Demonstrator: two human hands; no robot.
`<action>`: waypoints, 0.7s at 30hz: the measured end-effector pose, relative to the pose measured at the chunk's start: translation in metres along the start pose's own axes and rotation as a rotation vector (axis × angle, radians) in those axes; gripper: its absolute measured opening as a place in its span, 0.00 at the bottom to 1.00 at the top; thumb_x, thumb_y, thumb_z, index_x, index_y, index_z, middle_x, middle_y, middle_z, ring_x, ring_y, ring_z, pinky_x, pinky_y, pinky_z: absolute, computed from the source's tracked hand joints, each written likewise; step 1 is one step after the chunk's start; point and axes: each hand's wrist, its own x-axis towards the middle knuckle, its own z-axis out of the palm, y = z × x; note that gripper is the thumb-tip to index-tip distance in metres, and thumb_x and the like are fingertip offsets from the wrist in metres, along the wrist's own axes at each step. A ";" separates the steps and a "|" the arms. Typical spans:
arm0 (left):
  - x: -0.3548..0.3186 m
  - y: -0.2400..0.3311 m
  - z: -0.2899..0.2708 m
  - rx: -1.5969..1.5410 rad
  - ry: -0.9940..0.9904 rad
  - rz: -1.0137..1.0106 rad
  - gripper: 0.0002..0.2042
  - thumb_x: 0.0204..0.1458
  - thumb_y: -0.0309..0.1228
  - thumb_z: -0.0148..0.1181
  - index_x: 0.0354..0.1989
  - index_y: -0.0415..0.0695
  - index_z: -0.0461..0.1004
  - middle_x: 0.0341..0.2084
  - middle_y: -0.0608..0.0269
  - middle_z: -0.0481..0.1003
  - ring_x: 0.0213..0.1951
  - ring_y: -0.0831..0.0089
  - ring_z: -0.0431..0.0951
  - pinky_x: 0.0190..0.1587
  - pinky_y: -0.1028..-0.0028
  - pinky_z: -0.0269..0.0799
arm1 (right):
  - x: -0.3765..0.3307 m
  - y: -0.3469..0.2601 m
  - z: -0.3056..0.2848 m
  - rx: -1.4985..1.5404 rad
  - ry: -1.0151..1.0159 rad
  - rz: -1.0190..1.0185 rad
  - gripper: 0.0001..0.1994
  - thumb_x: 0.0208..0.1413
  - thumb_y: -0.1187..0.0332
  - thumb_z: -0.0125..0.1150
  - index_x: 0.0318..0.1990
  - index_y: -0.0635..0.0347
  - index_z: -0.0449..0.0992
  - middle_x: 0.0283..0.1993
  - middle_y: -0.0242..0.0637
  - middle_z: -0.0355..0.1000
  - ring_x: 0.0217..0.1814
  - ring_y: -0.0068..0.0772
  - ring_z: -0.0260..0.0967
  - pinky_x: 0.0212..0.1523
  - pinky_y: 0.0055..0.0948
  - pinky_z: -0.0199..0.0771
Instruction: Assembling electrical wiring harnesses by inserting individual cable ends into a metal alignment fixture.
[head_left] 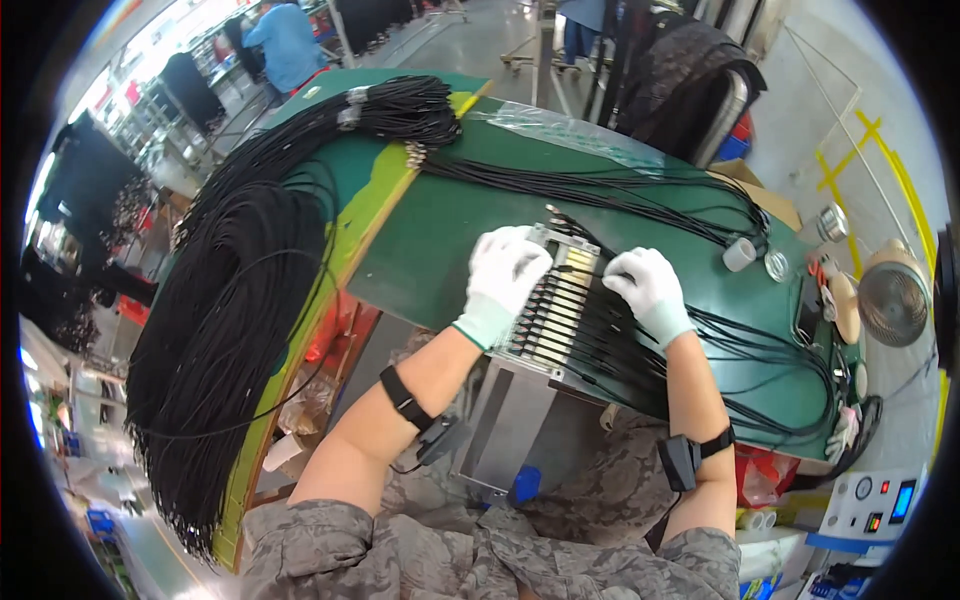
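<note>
Forearms: both rise from the camouflage sleeves (305, 540) at the lower edge, elbows bent, each strapped with a black module (681, 462).
Metal box: grey (505, 425), below the table's near edge, partly covered by the fixture.
Slotted fixture: pale-barred (556, 322), between the hands at the green table (430, 235)'s near edge, its upper left side covered by a glove.
Left hand: white-gloved (503, 272), palm down over that side, fingers curled; whether they clamp a cable cannot be told.
Right hand: white-gloved (648, 288), just right of the fixture's upper end, wrist bent inward, thumb and forefinger close together; any pinched cable is too small to make out.
Black cables: (625, 350) lie across the fixture, individual ends blurred, part passing under the right wrist.
Cable bundle: black (230, 310), draped over the left edge, strands indistinguishable.
Co-worker: blue-clothed (288, 45), far left, cut off at top.
</note>
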 end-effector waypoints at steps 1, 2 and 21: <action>0.001 0.001 0.000 -0.027 0.000 0.062 0.07 0.46 0.36 0.64 0.27 0.47 0.76 0.46 0.57 0.74 0.52 0.56 0.69 0.56 0.60 0.61 | 0.000 -0.005 0.001 0.012 -0.004 -0.017 0.07 0.46 0.61 0.64 0.30 0.52 0.77 0.31 0.36 0.72 0.39 0.43 0.68 0.41 0.39 0.68; 0.000 0.002 -0.001 -0.009 0.009 0.055 0.07 0.46 0.36 0.64 0.27 0.47 0.76 0.46 0.57 0.74 0.52 0.56 0.69 0.56 0.60 0.61 | -0.002 -0.011 0.002 0.051 0.039 -0.041 0.08 0.46 0.62 0.64 0.32 0.52 0.77 0.32 0.37 0.73 0.40 0.43 0.68 0.41 0.39 0.68; 0.001 0.006 -0.006 -0.098 0.009 -0.049 0.08 0.50 0.34 0.61 0.29 0.42 0.77 0.39 0.55 0.77 0.48 0.58 0.72 0.53 0.63 0.64 | 0.017 -0.037 0.025 0.173 0.083 -0.032 0.05 0.44 0.67 0.65 0.30 0.55 0.79 0.32 0.36 0.76 0.37 0.42 0.71 0.40 0.38 0.70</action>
